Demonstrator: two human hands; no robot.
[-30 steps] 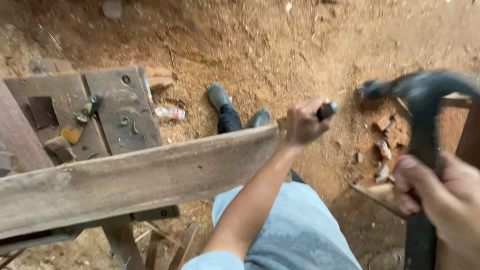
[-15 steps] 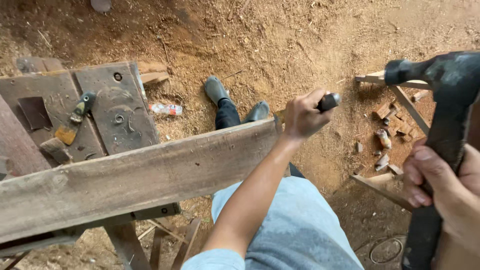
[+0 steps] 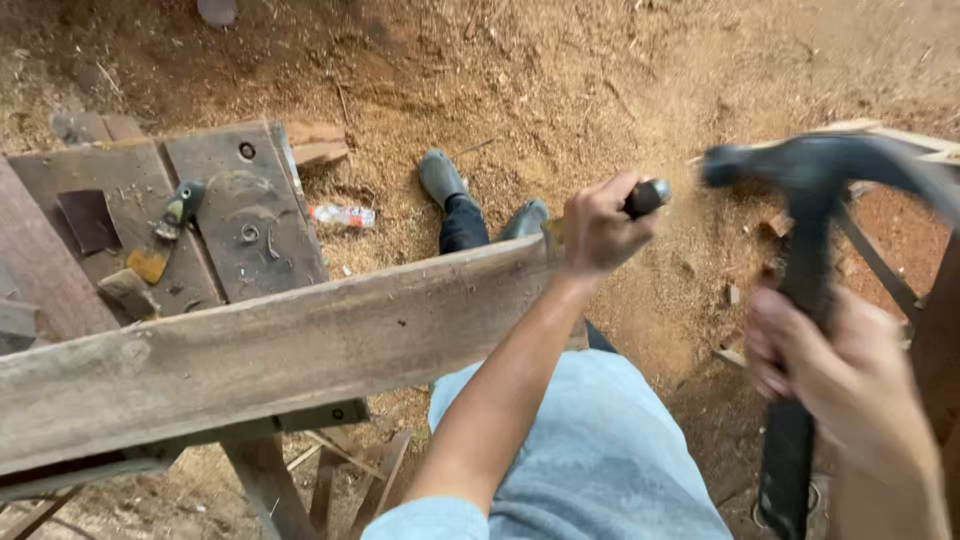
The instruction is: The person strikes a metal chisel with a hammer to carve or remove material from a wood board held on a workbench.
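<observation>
Fingers (image 3: pixel 800 350) gripping black, seemingly blurred hammer (image 3: pixel 805 210)

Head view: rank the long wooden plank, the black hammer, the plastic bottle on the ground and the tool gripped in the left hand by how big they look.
1. Long wooden plank, largest.
2. Black hammer, though nearness to the camera enlarges it.
3 and 4. Plastic bottle and the dark tool end showing from the left hand look alike; the fist hides most of the tool.

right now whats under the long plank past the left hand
Under the long plank show sawdust ground, the person's legs and shoes, and a wooden trestle. The plank hides the ground directly beneath it.
</observation>
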